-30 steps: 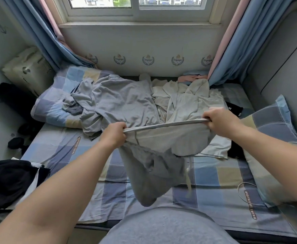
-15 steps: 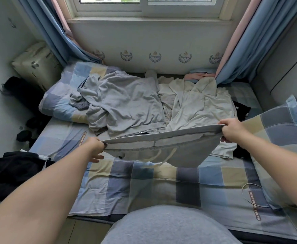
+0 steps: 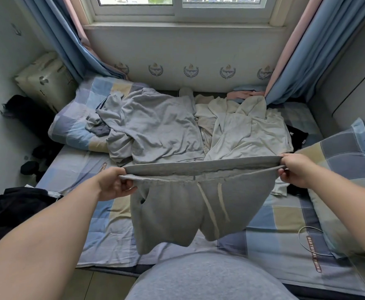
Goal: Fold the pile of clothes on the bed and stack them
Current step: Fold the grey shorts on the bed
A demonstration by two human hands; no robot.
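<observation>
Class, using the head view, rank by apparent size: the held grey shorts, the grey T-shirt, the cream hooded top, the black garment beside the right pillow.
1. grey shorts, largest, though nearness to the camera inflates them.
2. grey T-shirt and cream hooded top: too alike to rank.
3. black garment, smallest, partly hidden.

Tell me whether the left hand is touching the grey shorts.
Touching. The head view shows the left hand gripping one end of the grey shorts at the waistband, fingers curled round the fabric.
</observation>
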